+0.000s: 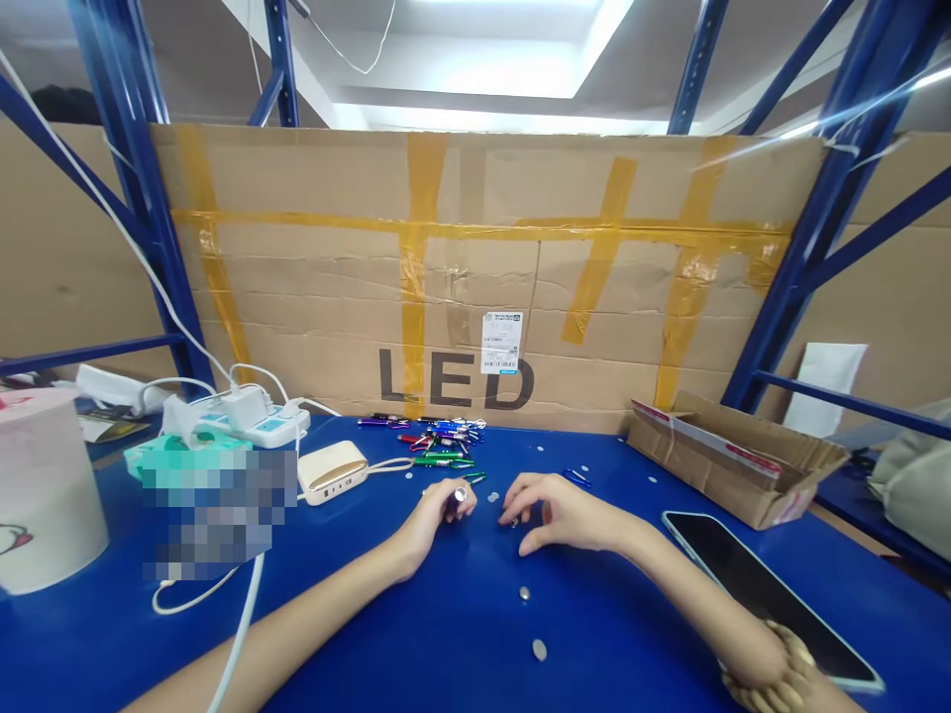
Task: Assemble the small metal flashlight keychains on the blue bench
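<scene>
Bracelet [799, 665] nearest; left fingers [444, 489] grip metallic cylinder [461, 494]; right fingers [523, 491] loosely parted.

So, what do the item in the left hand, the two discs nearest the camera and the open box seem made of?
Item in the left hand: perhaps metal, given its glossy, silvery end; the rest is mostly hidden. Discs: likely metal, smooth and silvery-grey. Open box: matte cardboard, by its brown walls and thin edges.

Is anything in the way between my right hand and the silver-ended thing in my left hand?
Nothing visible blocks the gap between your right hand and the silver-ended thing in your left hand. Small pale pieces lie near it, on the blue tabletop.
</scene>
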`<state>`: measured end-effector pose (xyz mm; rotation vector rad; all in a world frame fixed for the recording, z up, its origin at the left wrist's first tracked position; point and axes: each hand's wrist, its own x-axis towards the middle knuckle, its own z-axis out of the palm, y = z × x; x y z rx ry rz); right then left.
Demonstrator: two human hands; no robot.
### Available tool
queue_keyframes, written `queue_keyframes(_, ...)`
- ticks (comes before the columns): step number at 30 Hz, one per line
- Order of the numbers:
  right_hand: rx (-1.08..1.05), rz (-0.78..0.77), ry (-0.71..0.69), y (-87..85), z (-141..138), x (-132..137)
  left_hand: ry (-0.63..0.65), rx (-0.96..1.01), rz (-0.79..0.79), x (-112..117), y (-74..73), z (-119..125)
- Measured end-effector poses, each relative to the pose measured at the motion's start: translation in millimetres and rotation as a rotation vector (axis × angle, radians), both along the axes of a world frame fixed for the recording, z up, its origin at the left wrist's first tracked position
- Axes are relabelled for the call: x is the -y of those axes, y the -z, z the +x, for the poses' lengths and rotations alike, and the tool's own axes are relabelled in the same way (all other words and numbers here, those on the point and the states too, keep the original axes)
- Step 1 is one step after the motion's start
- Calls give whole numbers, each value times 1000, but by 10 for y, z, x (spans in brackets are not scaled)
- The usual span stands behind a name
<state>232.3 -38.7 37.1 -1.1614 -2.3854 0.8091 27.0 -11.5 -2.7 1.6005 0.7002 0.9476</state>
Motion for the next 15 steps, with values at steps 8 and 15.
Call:
queue_keyframes(8, -22, -148, -144, 58, -8, 189, 50, -195, 80, 151, -3, 6)
queue_keyframes(15, -14, -62, -148, 135, -41, 216, 59, -229, 121, 199, -10, 10)
